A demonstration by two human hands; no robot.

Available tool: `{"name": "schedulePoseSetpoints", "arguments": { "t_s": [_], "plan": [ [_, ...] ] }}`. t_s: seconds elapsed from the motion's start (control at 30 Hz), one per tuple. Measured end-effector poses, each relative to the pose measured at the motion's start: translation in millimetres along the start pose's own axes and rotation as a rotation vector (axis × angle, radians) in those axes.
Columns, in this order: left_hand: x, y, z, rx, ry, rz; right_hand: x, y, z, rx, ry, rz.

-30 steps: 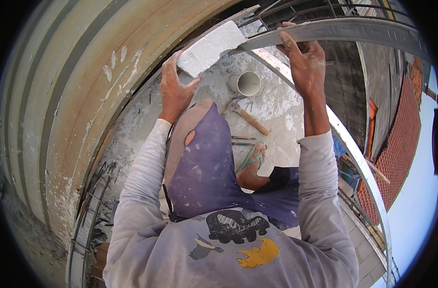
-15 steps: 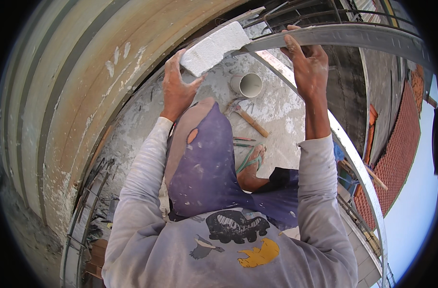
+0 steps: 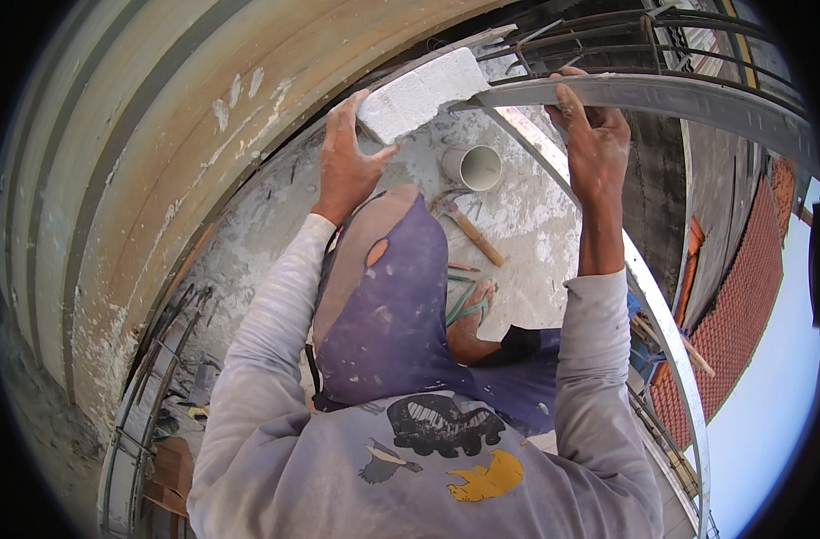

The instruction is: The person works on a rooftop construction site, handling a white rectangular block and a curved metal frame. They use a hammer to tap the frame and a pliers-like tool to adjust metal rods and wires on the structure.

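Observation:
My left hand (image 3: 349,171) grips the near-left end of a white, rough-faced block (image 3: 423,94), fingers at its end and thumb toward its lower edge. The block sits tilted beside the tan wall. Its right end meets the tip of a long grey metal bar (image 3: 688,92), or appears to; whether they touch I cannot tell. My right hand (image 3: 594,144) is closed on that bar near its left end, fingertips over the top edge and thumb on the near face. Part of the fingers is hidden behind the bar.
On the plaster-splashed floor are a short white pipe piece (image 3: 479,168), a wooden-handled hammer (image 3: 471,232) and pencils (image 3: 462,268). A pale metal strip (image 3: 652,283) curves down the right side. Steel rebar (image 3: 607,40) runs behind the bar. The tan ribbed wall (image 3: 158,171) borders the left.
The whole view has shifted slightly, with floor and hands appearing a little further right and lower. Both hands keep their grip on block and bar.

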State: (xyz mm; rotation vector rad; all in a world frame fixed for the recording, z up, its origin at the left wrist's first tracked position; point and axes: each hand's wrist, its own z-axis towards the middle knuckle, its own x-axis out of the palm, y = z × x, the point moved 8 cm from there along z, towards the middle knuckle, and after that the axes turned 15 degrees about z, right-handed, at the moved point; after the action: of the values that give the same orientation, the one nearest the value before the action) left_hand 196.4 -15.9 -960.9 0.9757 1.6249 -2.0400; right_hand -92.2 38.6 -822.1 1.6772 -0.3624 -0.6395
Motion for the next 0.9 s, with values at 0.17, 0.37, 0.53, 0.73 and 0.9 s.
{"name": "schedulePoseSetpoints", "arguments": {
  "t_s": [0.17, 0.37, 0.53, 0.73, 0.9],
  "plan": [
    [-1.1, -2.0, 0.8, 0.010, -0.015, -0.002, 1.5, 2.5, -3.1, 0.003, -0.019, 0.020],
    [-1.1, -3.4, 3.1, 0.026, -0.024, 0.012, 0.8, 0.6, -0.8, -0.023, -0.017, 0.053],
    [0.4, -2.1, 2.5, 0.023, -0.007, 0.030, 0.5, -0.8, 1.1, -0.045, -0.009, 0.069],
    [1.4, -1.3, 1.8, 0.038, -0.002, 0.046, 2.5, 2.3, 0.5, -0.019, -0.007, 0.010],
    [2.2, -0.7, 1.8, 0.036, 0.003, 0.051, 3.0, 4.7, -0.6, -0.020, -0.001, 0.005]
  ]
}}
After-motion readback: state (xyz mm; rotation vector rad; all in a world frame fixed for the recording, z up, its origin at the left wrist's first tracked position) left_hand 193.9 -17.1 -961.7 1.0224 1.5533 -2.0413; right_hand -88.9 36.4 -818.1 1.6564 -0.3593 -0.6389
